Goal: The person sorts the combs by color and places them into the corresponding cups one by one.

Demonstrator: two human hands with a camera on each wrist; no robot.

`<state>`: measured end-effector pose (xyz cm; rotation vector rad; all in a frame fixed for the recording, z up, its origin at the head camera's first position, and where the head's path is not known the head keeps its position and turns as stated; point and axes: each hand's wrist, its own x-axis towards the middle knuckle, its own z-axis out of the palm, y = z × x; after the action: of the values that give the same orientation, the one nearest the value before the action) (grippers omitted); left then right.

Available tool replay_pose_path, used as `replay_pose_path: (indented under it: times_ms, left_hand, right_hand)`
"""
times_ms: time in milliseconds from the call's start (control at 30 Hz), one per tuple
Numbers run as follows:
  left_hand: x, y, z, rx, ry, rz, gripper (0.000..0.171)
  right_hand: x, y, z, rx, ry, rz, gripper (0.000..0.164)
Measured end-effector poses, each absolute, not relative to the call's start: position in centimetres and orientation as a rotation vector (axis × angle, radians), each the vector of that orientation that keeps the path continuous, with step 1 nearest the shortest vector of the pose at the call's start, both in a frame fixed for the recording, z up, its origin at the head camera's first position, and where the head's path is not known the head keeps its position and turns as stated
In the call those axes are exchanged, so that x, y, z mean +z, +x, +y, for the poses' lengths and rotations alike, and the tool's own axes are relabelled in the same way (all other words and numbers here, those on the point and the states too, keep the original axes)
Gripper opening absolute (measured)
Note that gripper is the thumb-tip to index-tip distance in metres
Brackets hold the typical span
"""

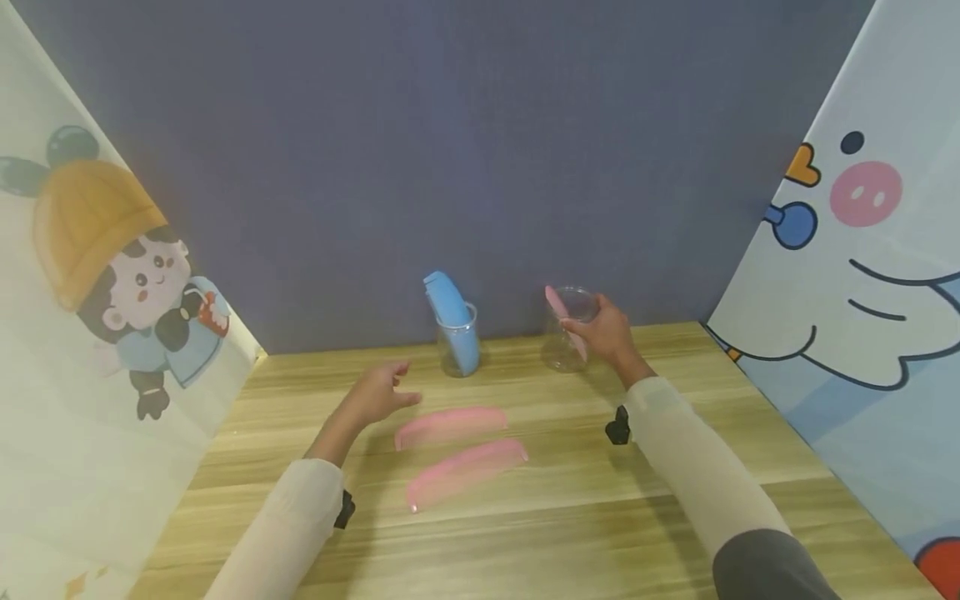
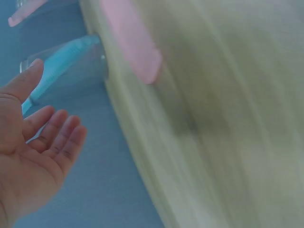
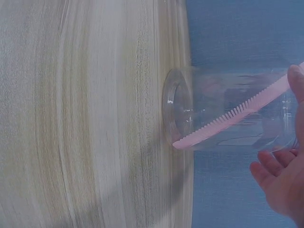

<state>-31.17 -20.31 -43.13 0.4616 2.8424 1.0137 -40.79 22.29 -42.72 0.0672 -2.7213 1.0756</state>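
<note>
My right hand (image 1: pixel 609 330) grips the upper part of a clear plastic cup (image 1: pixel 558 357), thumb across its near side. One pink comb (image 3: pixel 232 116) leans diagonally inside that cup, teeth showing through the wall. To the left, another clear cup (image 1: pixel 451 360) holds blue combs (image 1: pixel 448 302) that stick out above the rim. My left hand (image 1: pixel 375 395) hovers with fingers loosely spread and nothing in them, near that cup. Two pink combs lie on the table: a farther comb (image 1: pixel 452 422) and a nearer comb (image 1: pixel 467 471), just right of the left hand.
Both cups stand near the back edge of the wood-grain table (image 1: pixel 570 533), against a dark blue-grey panel (image 1: pixel 480 167). Printed cartoon panels flank the table, with a child figure (image 1: pixel 165 292) on the left and a white character (image 1: pixel 900 275) on the right.
</note>
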Motion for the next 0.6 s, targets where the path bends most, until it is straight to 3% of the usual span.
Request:
replay_pose_path:
  times_ms: [300, 600]
  left_hand:
    - [-45.4, -29.5, -21.0, 1.004, 0.420, 2.800, 0.071]
    - [-46.6, -28.5, -20.0, 0.710, 0.567, 2.881, 0.071]
  right_hand:
    - [-42.5, -40.6, 22.3, 1.045, 0.061, -2.759, 0.106]
    - [-42.5, -40.7, 22.4, 1.039, 0.056, -2.767, 0.108]
